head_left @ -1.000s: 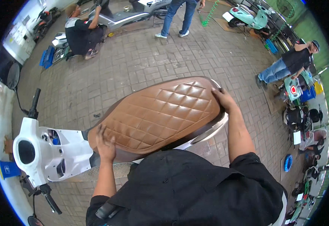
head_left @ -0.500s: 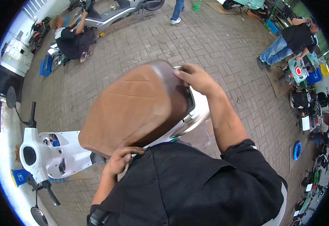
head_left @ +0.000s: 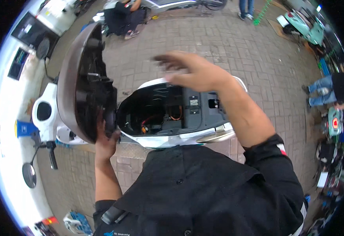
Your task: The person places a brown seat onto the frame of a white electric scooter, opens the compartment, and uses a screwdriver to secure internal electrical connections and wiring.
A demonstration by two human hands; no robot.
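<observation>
The brown scooter seat (head_left: 67, 84) stands tipped up at the left, its black underside facing right. My left hand (head_left: 106, 143) is against the seat's lower edge, thumb apart and fingers partly lost in the dark underside. Below the raised seat, the black storage compartment (head_left: 140, 108) of the white scooter (head_left: 162, 141) lies exposed. Inside it are an orange connector (head_left: 144, 129) and some cable. Above the compartment my right hand (head_left: 195, 72) hangs in the air, holding nothing, with stretched fingers smeared by motion.
The handlebar head (head_left: 44, 111) and mirrors are at the left, near a white wall. A person in black (head_left: 122, 17) sits on the brick paving (head_left: 172, 37) at the far side. Another person in jeans (head_left: 321, 92) stands at the right, by other scooters.
The seat has swung up and to the left, uncovering the compartment. My right hand has let go of its rear end. The view has shifted too.
</observation>
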